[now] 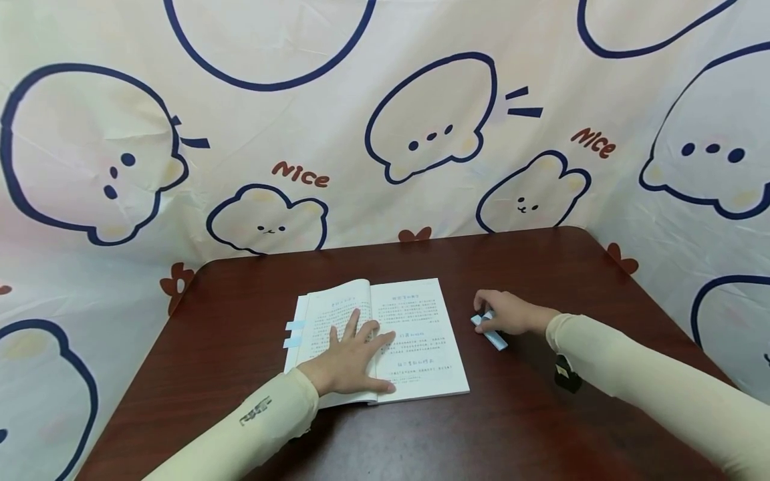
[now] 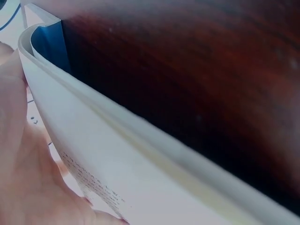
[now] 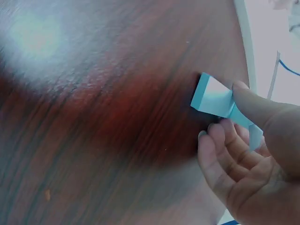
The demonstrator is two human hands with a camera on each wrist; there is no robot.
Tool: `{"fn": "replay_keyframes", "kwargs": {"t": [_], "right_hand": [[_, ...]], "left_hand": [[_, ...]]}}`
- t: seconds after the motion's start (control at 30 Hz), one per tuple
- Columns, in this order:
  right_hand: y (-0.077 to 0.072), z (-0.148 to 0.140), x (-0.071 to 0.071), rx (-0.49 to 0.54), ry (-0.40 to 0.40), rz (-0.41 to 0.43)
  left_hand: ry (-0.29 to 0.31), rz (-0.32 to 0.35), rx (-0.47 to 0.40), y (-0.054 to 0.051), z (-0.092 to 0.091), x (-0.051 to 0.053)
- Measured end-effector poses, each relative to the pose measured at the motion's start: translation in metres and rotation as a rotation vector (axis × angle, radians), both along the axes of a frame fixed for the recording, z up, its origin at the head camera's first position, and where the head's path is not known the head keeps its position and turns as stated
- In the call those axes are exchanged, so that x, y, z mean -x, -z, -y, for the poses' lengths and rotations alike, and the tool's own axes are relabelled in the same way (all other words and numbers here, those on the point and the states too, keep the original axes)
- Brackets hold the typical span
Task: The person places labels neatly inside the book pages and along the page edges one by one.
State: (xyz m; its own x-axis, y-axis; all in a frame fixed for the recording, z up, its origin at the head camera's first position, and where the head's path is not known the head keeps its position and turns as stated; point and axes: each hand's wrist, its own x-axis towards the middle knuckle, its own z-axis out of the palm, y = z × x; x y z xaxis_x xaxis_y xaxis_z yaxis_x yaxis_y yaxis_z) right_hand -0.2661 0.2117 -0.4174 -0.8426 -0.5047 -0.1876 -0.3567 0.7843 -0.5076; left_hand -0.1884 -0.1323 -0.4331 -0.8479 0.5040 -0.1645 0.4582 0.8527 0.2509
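An open book (image 1: 415, 347) lies on the table with printed pages facing up. My left hand (image 1: 349, 361) rests on it with fingers spread across both pages near the fold. In the left wrist view, the left hand (image 2: 33, 168) lies against the curved page edge of the book (image 2: 122, 154). Right of the book, my right hand (image 1: 508, 312) pinches a light-blue sticky note pad (image 1: 496, 341) on the table. In the right wrist view, the thumb of the right hand (image 3: 253, 159) is on the pad (image 3: 215, 97); a bluish part bends up by the fingers, partly hidden.
Two light-blue tabs (image 1: 293, 343) stick out from the book's left edge. The dark brown table (image 1: 240, 300) has rounded far corners. A pale curtain (image 1: 337, 133) with cartoon drawings hangs behind it and at both sides.
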Motion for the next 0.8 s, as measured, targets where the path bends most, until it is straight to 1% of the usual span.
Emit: {"fn": "replay_keyframes", "kwargs": {"t": [0.1,0.2,0.43,0.63,0.8], "right_hand": [[-0.001,-0.002,0.004,0.057,0.023,0.058],[0.0,-0.003,0.005,0.078,0.046,0.083],[0.005,-0.001,0.005,0.049,0.064,0.028],[0.009,-0.002,0.009,0.058,0.117,0.033],[0.012,-0.005,0.009,0.095,0.12,0.038]], "left_hand": [[0.001,0.004,-0.005,0.0,0.001,0.0],[0.002,0.011,-0.012,0.001,0.001,0.001],[0.002,0.018,-0.012,0.001,0.001,0.002],[0.002,0.024,-0.007,0.0,0.001,0.002],[-0.001,0.029,-0.004,0.001,0.0,0.002]]}}
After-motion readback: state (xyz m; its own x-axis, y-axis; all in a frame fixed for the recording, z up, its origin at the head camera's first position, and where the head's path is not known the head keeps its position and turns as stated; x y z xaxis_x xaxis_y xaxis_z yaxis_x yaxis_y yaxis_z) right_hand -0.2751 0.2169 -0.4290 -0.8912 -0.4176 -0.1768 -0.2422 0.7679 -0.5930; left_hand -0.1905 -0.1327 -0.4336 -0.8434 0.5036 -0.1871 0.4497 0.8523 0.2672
